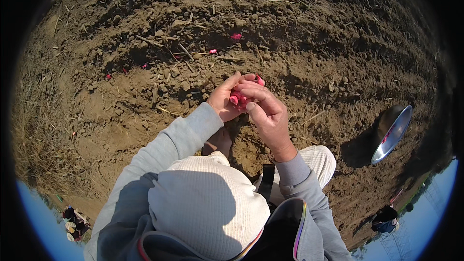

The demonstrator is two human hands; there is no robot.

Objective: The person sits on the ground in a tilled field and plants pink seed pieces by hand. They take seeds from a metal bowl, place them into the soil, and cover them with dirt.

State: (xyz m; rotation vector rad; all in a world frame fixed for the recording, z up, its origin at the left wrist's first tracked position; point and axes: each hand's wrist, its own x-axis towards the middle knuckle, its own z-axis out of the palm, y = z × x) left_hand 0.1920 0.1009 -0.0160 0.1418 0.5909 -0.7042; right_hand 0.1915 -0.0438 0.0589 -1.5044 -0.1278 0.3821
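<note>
My left hand [224, 98] is cupped palm up around several small bright pink cloves or bulbs [235, 98]. Over it, my right hand [270, 116] has its fingers bent on the pink pieces in that palm; whether it grips one is hidden. One pointed pink piece [260, 80] shows at the fingertips. In the furrow beyond the hands lie a pink piece [236, 37], another pink piece [213, 51] and several smaller ones to the left.
A shiny metal bowl [393, 136] with pink pieces inside stands tilted on the soil at the right. Dry stalks [186, 51] and clods litter the ridged ground. Dry grass [43, 145] is at the left. Other people are far off at the lower left and lower right.
</note>
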